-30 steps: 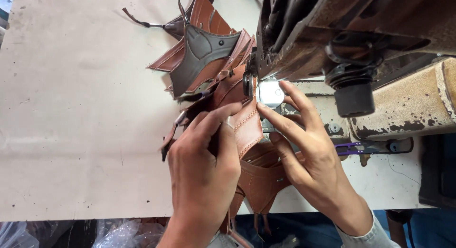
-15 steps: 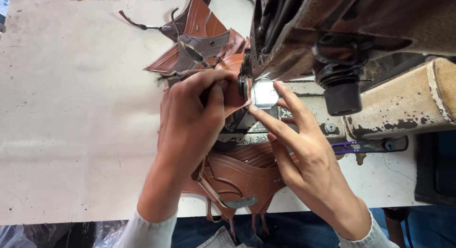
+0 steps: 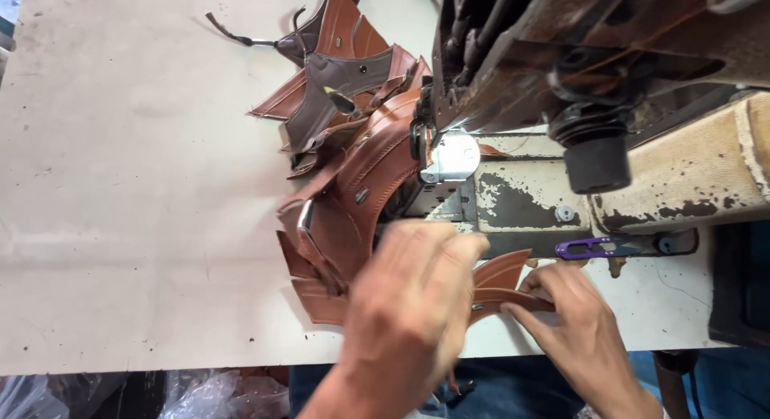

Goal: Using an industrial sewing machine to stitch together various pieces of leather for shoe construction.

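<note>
Left hand (image 3: 413,307): blurred, finger state unclear, over brown leather pieces (image 3: 353,186). Right hand (image 3: 573,323): fingers pinching a leather strip (image 3: 501,295) at the table edge (image 3: 200,355); bare tabletop leftward.

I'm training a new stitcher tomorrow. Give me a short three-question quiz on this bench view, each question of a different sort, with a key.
1. True or false: the right hand rests on a brown leather strip at the table's near edge.
2. What colour are the thread snips lying on the sewing machine bed?
   A. purple
   B. green
   C. white
3. Fill in: the stitched brown leather pieces pile up to the ___ of the machine's needle area.

Key: 1 true; 2 A; 3 left. The left hand is blurred, so its grip is not asked.
</note>
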